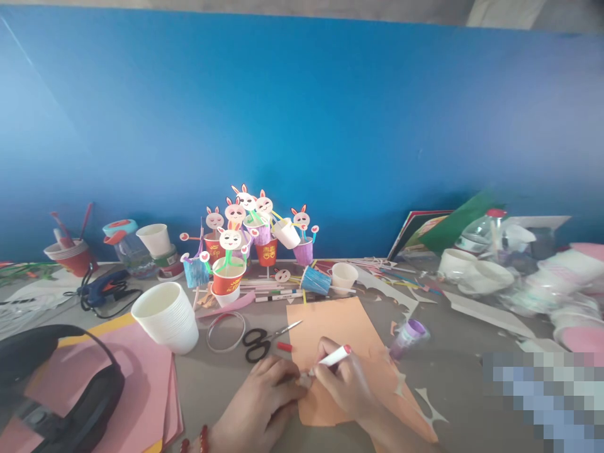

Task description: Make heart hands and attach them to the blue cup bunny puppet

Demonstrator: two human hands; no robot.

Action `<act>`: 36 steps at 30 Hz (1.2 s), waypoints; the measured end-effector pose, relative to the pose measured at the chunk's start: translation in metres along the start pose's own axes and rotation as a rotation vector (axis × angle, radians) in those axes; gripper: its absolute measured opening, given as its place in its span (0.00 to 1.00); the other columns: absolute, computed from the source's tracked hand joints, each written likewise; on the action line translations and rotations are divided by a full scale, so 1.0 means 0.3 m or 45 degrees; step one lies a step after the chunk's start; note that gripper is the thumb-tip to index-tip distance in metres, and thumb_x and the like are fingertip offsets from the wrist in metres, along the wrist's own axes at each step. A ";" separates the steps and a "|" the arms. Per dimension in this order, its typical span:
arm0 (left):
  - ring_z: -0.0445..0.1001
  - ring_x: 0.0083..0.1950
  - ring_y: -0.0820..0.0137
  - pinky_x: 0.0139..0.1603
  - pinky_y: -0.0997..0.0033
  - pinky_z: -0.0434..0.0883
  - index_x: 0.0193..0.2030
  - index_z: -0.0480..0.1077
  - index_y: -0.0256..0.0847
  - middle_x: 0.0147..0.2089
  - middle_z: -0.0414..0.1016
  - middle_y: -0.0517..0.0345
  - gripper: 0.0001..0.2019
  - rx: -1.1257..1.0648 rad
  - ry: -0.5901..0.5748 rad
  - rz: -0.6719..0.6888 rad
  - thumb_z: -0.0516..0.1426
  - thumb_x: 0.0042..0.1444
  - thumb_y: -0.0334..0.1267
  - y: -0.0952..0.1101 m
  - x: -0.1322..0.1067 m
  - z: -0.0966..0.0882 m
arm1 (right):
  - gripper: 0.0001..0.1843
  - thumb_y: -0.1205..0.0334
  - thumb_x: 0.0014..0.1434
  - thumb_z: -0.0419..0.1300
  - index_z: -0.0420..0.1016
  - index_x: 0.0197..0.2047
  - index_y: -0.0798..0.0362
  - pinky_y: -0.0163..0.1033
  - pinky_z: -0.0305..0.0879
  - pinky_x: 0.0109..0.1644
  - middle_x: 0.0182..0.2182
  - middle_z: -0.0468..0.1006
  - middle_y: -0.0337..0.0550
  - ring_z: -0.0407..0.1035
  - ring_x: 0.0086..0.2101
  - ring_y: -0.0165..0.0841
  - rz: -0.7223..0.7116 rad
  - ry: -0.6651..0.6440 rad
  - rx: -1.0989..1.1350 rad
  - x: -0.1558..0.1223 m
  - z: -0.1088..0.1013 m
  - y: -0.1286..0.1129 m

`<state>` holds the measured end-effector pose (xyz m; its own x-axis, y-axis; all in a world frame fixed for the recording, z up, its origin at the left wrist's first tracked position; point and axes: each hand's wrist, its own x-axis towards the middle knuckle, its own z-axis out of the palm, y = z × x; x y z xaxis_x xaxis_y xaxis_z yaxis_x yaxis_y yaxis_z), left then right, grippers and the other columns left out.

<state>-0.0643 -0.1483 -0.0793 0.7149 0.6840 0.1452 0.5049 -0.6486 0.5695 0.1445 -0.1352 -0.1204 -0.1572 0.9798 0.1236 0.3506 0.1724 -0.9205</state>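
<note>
The right hand (342,380) has its grip closed around a white marker (336,355) with a red end, slanted so that its lower end points down at a small pale piece (304,380). That piece is between the 2 hands, at the left edge of an orange sheet (337,321) on the table (453,390). The left hand (268,393) has its fingertips at the piece; whether its grip pinches or only presses it, I cannot tell. A red bead bracelet (204,438) circles the left wrist.

A red cap (284,346) lies just beyond the left hand, near scissors (257,346) with 2 black handle loops. Left of these are a clear ring (226,350) and a tilted stack of white cups (165,318). Headphones (106,402) lie on pink paper (151,371). Farther back, rabbit faces (231,239) stand on cups, and 1 blue cup (316,280) lies on its side. A purple cup (408,336) is near the sheet's right edge.
</note>
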 end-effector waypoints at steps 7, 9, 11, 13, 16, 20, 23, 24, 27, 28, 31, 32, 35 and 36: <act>0.71 0.51 0.58 0.52 0.57 0.69 0.51 0.76 0.46 0.51 0.75 0.51 0.15 0.001 0.031 0.015 0.53 0.63 0.29 -0.001 -0.003 0.004 | 0.10 0.68 0.52 0.52 0.55 0.25 0.47 0.35 0.48 0.26 0.19 0.56 0.28 0.53 0.22 0.29 0.008 -0.001 -0.018 0.002 0.002 0.004; 0.71 0.51 0.58 0.53 0.57 0.69 0.50 0.76 0.46 0.51 0.75 0.52 0.14 0.002 0.043 0.021 0.53 0.63 0.29 -0.003 -0.003 0.005 | 0.09 0.68 0.52 0.52 0.55 0.25 0.47 0.35 0.48 0.26 0.19 0.56 0.29 0.54 0.22 0.29 0.009 0.001 -0.019 0.002 0.004 0.005; 0.71 0.51 0.59 0.53 0.58 0.69 0.50 0.76 0.46 0.51 0.75 0.52 0.15 -0.001 0.051 0.020 0.53 0.63 0.29 -0.005 -0.004 0.005 | 0.09 0.68 0.52 0.52 0.55 0.25 0.47 0.35 0.48 0.27 0.19 0.57 0.29 0.54 0.22 0.29 0.012 0.004 -0.019 0.003 0.006 0.005; 0.71 0.51 0.59 0.53 0.59 0.69 0.50 0.76 0.47 0.51 0.75 0.52 0.15 -0.002 0.054 0.019 0.54 0.62 0.29 -0.005 -0.004 0.005 | 0.10 0.67 0.52 0.53 0.55 0.24 0.47 0.35 0.48 0.26 0.19 0.56 0.29 0.53 0.22 0.29 0.018 0.004 -0.020 0.003 0.006 0.002; 0.71 0.51 0.59 0.52 0.59 0.70 0.50 0.76 0.47 0.51 0.76 0.52 0.14 0.005 0.055 0.021 0.54 0.62 0.29 -0.003 -0.004 0.005 | 0.09 0.67 0.52 0.53 0.55 0.24 0.47 0.35 0.48 0.26 0.19 0.56 0.28 0.54 0.22 0.29 0.025 -0.010 -0.017 0.003 0.007 -0.002; 0.72 0.51 0.59 0.53 0.59 0.70 0.50 0.76 0.46 0.52 0.76 0.52 0.14 0.002 0.067 0.028 0.54 0.62 0.28 -0.001 -0.002 0.004 | 0.08 0.68 0.52 0.52 0.56 0.25 0.47 0.35 0.49 0.26 0.19 0.57 0.29 0.54 0.22 0.29 0.022 -0.020 -0.019 0.002 0.006 -0.005; 0.72 0.50 0.59 0.52 0.59 0.70 0.49 0.76 0.47 0.51 0.76 0.52 0.15 0.014 0.082 0.040 0.54 0.62 0.28 -0.004 -0.001 0.005 | 0.09 0.68 0.52 0.52 0.55 0.25 0.47 0.35 0.49 0.26 0.19 0.57 0.28 0.55 0.22 0.29 0.023 -0.028 -0.011 0.001 0.005 -0.006; 0.72 0.50 0.59 0.52 0.59 0.70 0.50 0.76 0.47 0.51 0.76 0.52 0.15 0.019 0.088 0.046 0.54 0.62 0.28 -0.005 -0.002 0.006 | 0.09 0.68 0.52 0.52 0.55 0.25 0.47 0.35 0.49 0.26 0.19 0.58 0.28 0.55 0.22 0.29 0.023 -0.030 -0.006 0.000 0.005 -0.007; 0.72 0.50 0.60 0.52 0.60 0.70 0.49 0.76 0.47 0.50 0.76 0.52 0.15 0.026 0.093 0.055 0.54 0.61 0.28 -0.007 -0.003 0.008 | 0.09 0.68 0.52 0.53 0.55 0.25 0.47 0.34 0.50 0.26 0.19 0.58 0.29 0.56 0.22 0.29 0.026 -0.040 0.018 -0.002 0.005 -0.010; 0.72 0.50 0.59 0.52 0.60 0.70 0.49 0.76 0.48 0.50 0.76 0.52 0.15 0.026 0.088 0.050 0.54 0.61 0.28 -0.007 -0.003 0.008 | 0.09 0.68 0.52 0.53 0.56 0.25 0.47 0.34 0.50 0.26 0.19 0.58 0.29 0.56 0.22 0.29 0.029 -0.042 0.028 -0.003 0.005 -0.011; 0.72 0.50 0.58 0.52 0.58 0.70 0.49 0.76 0.47 0.51 0.75 0.52 0.15 0.024 0.063 0.026 0.54 0.61 0.28 -0.004 -0.002 0.005 | 0.08 0.67 0.51 0.53 0.57 0.24 0.47 0.34 0.49 0.26 0.19 0.58 0.29 0.55 0.22 0.29 0.035 -0.045 0.052 -0.003 0.004 -0.016; 0.72 0.50 0.58 0.52 0.58 0.70 0.49 0.76 0.47 0.51 0.75 0.52 0.15 0.019 0.058 0.021 0.54 0.61 0.28 -0.002 -0.002 0.004 | 0.08 0.67 0.51 0.53 0.57 0.24 0.48 0.34 0.49 0.26 0.19 0.58 0.29 0.55 0.22 0.29 0.034 -0.042 0.059 -0.002 0.004 -0.017; 0.72 0.51 0.58 0.53 0.57 0.70 0.50 0.76 0.46 0.51 0.75 0.51 0.15 0.003 0.043 0.014 0.54 0.62 0.28 0.000 -0.002 0.000 | 0.07 0.66 0.51 0.53 0.58 0.24 0.47 0.34 0.49 0.26 0.19 0.58 0.29 0.55 0.22 0.29 0.028 -0.034 0.092 0.000 0.003 -0.020; 0.71 0.51 0.58 0.53 0.57 0.70 0.50 0.76 0.46 0.51 0.75 0.51 0.15 0.000 0.040 0.014 0.54 0.62 0.28 0.000 -0.002 0.000 | 0.07 0.66 0.52 0.52 0.57 0.25 0.47 0.34 0.50 0.26 0.19 0.58 0.29 0.55 0.22 0.29 0.025 -0.033 0.104 0.000 0.003 -0.020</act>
<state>-0.0648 -0.1486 -0.0793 0.7048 0.6871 0.1765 0.4975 -0.6560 0.5675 0.1415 -0.1362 -0.1152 -0.1753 0.9798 0.0963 0.2780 0.1430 -0.9499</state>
